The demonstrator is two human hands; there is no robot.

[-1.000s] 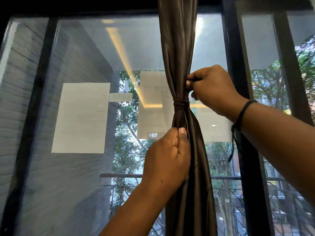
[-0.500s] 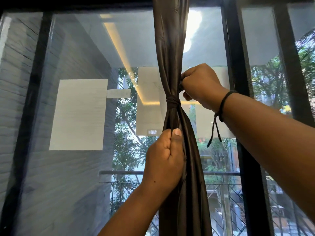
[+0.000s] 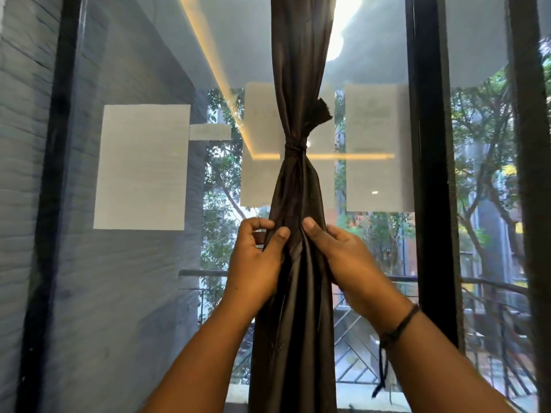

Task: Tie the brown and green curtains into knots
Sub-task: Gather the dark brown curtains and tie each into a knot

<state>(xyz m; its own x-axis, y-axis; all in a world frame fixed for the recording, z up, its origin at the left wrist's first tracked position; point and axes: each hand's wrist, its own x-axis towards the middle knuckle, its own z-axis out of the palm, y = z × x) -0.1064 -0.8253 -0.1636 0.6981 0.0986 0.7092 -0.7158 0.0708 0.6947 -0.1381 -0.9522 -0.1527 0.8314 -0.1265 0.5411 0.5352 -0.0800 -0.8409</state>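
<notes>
A brown satin curtain [image 3: 298, 70] hangs down the middle of the window, cinched by a tight knot [image 3: 295, 147] of its own fabric. A short loose end [image 3: 322, 114] sticks out to the right just above the knot. Below the knot the cloth bulges, and both hands pinch it there. My left hand [image 3: 256, 260] grips the left folds between thumb and fingers. My right hand [image 3: 343, 257] grips the right folds, thumb on the front; a black cord is tied round that wrist. No green curtain is in view.
The window glass [image 3: 134, 293] sits right behind the curtain, with white paper sheets [image 3: 143, 165] stuck on it. A thick black frame post [image 3: 432, 174] stands just right of my right arm. A balcony railing and trees lie outside.
My right hand let go of the loose end by the knot and dropped to the fabric below it. My left hand shifted to the left folds. The view moved closer.
</notes>
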